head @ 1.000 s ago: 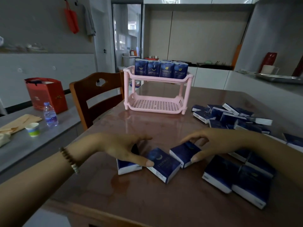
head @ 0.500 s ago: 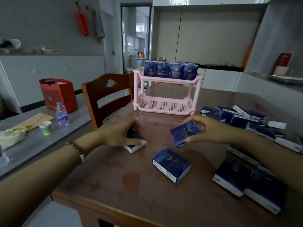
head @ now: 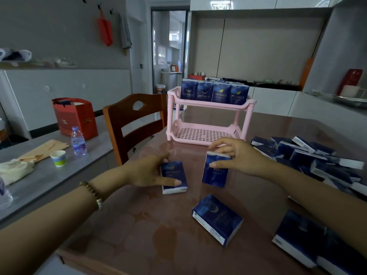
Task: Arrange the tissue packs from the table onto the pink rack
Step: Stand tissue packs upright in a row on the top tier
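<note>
A pink two-tier rack [head: 207, 133] stands at the table's far side; its top shelf carries a row of upright dark blue tissue packs [head: 214, 93] and its lower shelf is bare. My left hand [head: 148, 171] grips one blue tissue pack [head: 175, 178] held upright above the table. My right hand [head: 236, 155] holds a second pack [head: 215, 171] upright by its top. A third pack [head: 217, 219] lies flat on the table in front of both hands. A heap of loose packs [head: 309, 155] fills the table's right side.
A brown wooden chair [head: 135, 124] stands at the table's left edge. A grey side counter on the left bears a water bottle [head: 78, 143], a paper cup [head: 58, 158] and a red gift bag [head: 75, 118]. More packs [head: 301, 237] lie near the right front edge.
Both hands have lifted their packs off the table and moved forward towards the rack. The packs are now turned upright. The view has shifted so the rack looks nearer.
</note>
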The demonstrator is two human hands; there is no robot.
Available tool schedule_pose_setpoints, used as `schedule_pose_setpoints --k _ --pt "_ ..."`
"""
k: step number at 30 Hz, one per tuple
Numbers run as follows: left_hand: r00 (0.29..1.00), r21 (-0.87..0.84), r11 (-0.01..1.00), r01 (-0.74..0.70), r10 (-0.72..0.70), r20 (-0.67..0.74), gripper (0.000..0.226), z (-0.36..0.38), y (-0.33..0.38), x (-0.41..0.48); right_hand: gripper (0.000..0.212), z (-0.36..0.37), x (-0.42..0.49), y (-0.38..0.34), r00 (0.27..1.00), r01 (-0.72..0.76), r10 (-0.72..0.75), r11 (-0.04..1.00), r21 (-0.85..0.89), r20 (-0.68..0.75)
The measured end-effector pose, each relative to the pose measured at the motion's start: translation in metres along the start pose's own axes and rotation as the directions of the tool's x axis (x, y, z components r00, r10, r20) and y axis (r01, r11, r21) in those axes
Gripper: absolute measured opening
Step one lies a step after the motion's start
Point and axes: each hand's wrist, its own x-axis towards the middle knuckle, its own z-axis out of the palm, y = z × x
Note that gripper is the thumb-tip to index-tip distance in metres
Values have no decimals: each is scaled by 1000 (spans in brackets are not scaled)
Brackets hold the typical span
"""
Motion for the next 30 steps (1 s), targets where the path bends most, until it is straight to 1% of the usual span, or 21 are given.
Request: schedule_pose_setpoints --k 2,4,5,8,10,12,14,17,19,20,22,24,26,30 --pt "1000 -127 992 -26 27 7 39 0 5 2 32 1 1 -2 998 21 -15 994 -103 55" --pt "997 -191 980 -61 50 -61 39 0 5 10 26 -1 2 -2 995 47 -26 972 -230 94" --pt "994 -199 977 -76 57 -97 39 -1 5 14 26 -3 3 -2 994 47 -19 965 -259 109" --pt "988 -199 972 -122 99 -118 27 -9 5 26 28 -10 6 -2 984 16 21 978 -208 175" --pt "982 -201 966 -165 142 -124 20 -21 9 36 26 -19 11 -7 985 -3 35 983 -185 171" --pt "968 -192 958 -215 183 -172 16 -37 14 45 23 -33 20 -18 993 3 15 988 -156 114" --pt "949 -206 945 -256 204 -242 15 -57 21 56 21 -48 30 -34 998 53 -48 987 -150 31" --pt "905 -166 938 -304 229 -359 14 -90 32 72 21 -70 48 -55 976 160 -188 962 -222 -110" --pt "891 -173 930 -323 237 -388 12 -111 37 85 23 -84 63 -67 958 172 -216 960 -220 -191" --pt "886 -181 929 -324 230 -402 13 -120 37 92 24 -90 70 -72 947 167 -223 957 -235 -232" --pt "864 -143 942 -302 208 -458 19 -137 37 109 26 -102 87 -80 920 162 -248 946 -280 -304" --pt "843 -94 956 -279 197 -501 16 -151 34 128 26 -111 103 -86 901 174 -259 951 -256 -347" --pt "850 -74 963 -260 192 -490 13 -161 31 145 26 -116 118 -87 896 176 -253 957 -231 -364" --pt "889 -90 969 -231 172 -424 11 -171 13 175 25 -118 145 -82 894 168 -249 957 -237 -372"
